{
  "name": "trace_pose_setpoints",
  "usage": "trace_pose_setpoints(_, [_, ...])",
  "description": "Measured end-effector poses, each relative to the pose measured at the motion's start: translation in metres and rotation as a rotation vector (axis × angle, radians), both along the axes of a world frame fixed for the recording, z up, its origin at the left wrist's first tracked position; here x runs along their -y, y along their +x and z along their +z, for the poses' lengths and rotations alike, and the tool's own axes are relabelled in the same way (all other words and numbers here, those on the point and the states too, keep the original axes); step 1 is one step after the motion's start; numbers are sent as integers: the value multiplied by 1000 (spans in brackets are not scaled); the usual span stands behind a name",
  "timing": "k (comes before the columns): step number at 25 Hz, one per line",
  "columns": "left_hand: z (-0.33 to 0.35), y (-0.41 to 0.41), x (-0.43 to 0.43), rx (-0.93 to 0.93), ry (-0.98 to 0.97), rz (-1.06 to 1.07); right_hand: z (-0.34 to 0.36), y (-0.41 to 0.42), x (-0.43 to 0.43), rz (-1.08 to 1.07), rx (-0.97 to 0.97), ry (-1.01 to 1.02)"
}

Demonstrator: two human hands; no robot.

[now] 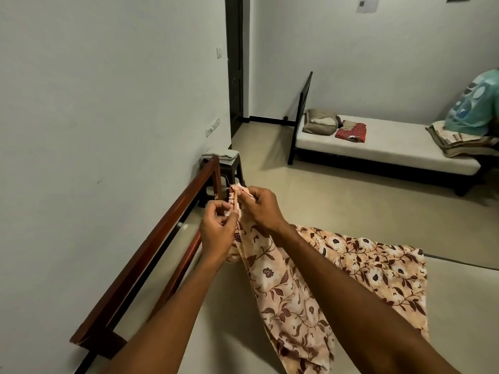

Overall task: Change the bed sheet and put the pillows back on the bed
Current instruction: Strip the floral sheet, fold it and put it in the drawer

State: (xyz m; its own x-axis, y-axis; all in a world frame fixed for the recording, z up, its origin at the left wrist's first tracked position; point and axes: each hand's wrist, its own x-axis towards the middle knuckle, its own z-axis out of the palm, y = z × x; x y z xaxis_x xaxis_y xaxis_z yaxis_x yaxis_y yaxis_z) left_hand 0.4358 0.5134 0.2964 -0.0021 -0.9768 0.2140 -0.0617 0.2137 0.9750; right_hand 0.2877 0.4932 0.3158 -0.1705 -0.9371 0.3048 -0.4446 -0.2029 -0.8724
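Bed sheet: the peach cotton bed sheet with a brown floral print [310, 279] is hanging by one corner from both hands, and its lower part is trailing across the bare cream mattress [229, 319] of the near bed.
Left hand: the left hand [216, 228] is pinching the sheet's hem between thumb and curled fingers, just below the corner.
Right hand: the right hand [259, 206] is pinching the frayed corner itself, its fingers curling round the cloth close beside the left hand.
Why held so: both hands are working together at one corner, which I judge is to find and straighten the edge so the sheet goes on square. Lifted like this, the rest is falling free rather than bunching.
Where over the bed: the corner is hovering near the red-brown wooden bed rail [151, 238] by the wall, probably because that end of the mattress is being dressed first.
Stage: the mattress is lying uncovered, so spreading is only beginning, and no pillow is lying on this bed.
Containers: no box, basket or bag is showing.
Stool: the dark plastic stool [232, 168] beyond the rail is carrying a folded pale cloth [220, 153].
Far bed: the dark-framed single bed [391, 147] is carrying a beige pillow [321, 122] with a folded red patterned cloth [351, 132] just beside it. A stack of folded beige linen [456, 139] is lying at the other end, where a person in a teal shirt [475, 103] is sitting.
Pillows: I cannot tell whether that beige pillow belongs to the near bed.
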Motion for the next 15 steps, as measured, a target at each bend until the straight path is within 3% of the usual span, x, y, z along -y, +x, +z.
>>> trace_pose_setpoints(11, [-13,-40,-2,66,-13,-267,31,-45,-7,-137,-19,-28])
trace_pose_setpoints(15, [-21,-52,0,94,108,-305,29,-51,-12,-164,-15,-33])
